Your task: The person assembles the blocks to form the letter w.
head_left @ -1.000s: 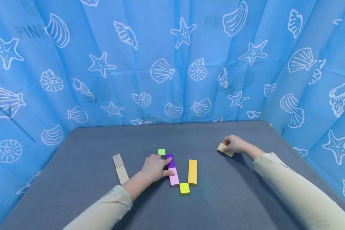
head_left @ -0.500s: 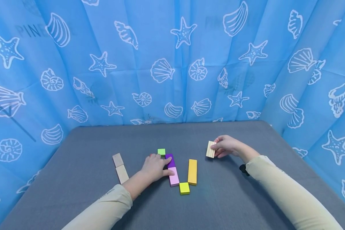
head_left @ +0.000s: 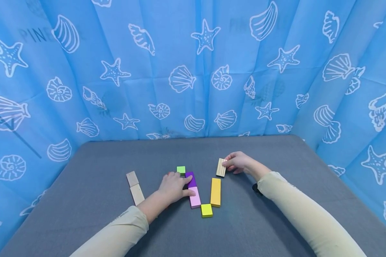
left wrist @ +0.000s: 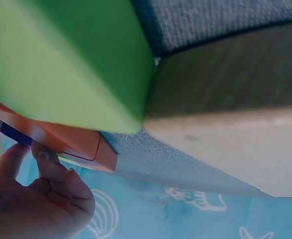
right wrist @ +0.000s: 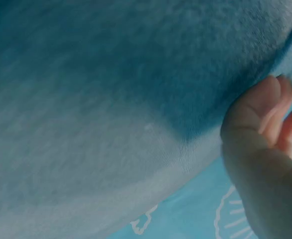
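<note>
My left hand [head_left: 172, 188] rests on the blocks at mid-table, its forefinger touching the purple block [head_left: 191, 179] and its thumb the pink block [head_left: 194, 198]. An orange block [left wrist: 93, 144] lies by its fingers in the left wrist view, mostly hidden from above. My right hand [head_left: 241, 162] pinches a striped wooden block [head_left: 221, 167], tilted, just beyond the far end of the orange-yellow block [head_left: 216, 192]. A yellow block [head_left: 207, 210] meets that block's near end. In the right wrist view the thumb and fingertips show, but the striped block cannot be made out.
Two pale wooden blocks [head_left: 132, 179] lie end to end on the left, partly behind the left forearm. A small light-green block [head_left: 181, 170] stands beyond the left hand. A larger-looking green block [left wrist: 81, 64] is close to the left wrist camera. Blue curtain [head_left: 193, 89] surrounds the grey table [head_left: 115, 153].
My right hand has carried the striped wooden block left from the right side of the table, turning it more upright, to the orange-yellow block's far end. The left hand has stayed in place.
</note>
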Action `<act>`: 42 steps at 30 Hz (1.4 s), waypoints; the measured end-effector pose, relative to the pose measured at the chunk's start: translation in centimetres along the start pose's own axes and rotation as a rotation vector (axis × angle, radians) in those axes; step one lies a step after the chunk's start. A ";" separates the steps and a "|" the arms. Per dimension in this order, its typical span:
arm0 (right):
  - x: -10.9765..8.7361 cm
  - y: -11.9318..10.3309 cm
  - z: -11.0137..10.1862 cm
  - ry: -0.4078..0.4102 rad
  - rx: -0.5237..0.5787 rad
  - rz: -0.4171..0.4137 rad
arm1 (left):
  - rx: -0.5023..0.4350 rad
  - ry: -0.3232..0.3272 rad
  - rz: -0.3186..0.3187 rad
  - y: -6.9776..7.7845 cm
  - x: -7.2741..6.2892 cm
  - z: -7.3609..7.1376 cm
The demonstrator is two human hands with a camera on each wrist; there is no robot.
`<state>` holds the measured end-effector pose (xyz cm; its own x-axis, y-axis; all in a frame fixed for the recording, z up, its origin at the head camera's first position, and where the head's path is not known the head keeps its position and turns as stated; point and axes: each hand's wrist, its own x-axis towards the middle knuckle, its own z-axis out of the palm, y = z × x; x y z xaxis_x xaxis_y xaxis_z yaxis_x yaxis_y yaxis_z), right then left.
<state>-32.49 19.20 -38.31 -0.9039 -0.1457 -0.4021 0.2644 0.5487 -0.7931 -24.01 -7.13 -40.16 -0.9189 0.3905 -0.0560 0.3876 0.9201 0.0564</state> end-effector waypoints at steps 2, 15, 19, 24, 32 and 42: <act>0.3 0.0 0.5 0.011 -0.041 0.007 | 0.002 0.000 0.000 0.0 0.0 0.0; 0.9 -0.3 1.8 0.014 -0.224 -0.049 | -0.023 -0.001 0.007 0.0 -0.1 -0.2; 0.8 -0.6 2.0 0.012 -0.238 -0.060 | -0.036 0.003 0.010 0.0 -0.1 -0.3; 0.7 -0.8 2.3 0.012 -0.244 -0.052 | -0.054 0.008 0.017 -0.2 0.1 -0.3; 1.0 -0.6 2.5 0.014 -0.246 -0.069 | -0.073 -0.019 0.019 -0.3 0.4 -0.5; 1.3 -0.3 2.9 0.005 -0.219 -0.074 | -0.109 -0.045 0.000 -0.8 0.7 -0.4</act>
<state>-32.82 16.43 -39.94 -0.9201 -0.1881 -0.3436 0.1185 0.7024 -0.7018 -24.98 -7.58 -39.83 -0.9135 0.3942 -0.1008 0.3754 0.9121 0.1645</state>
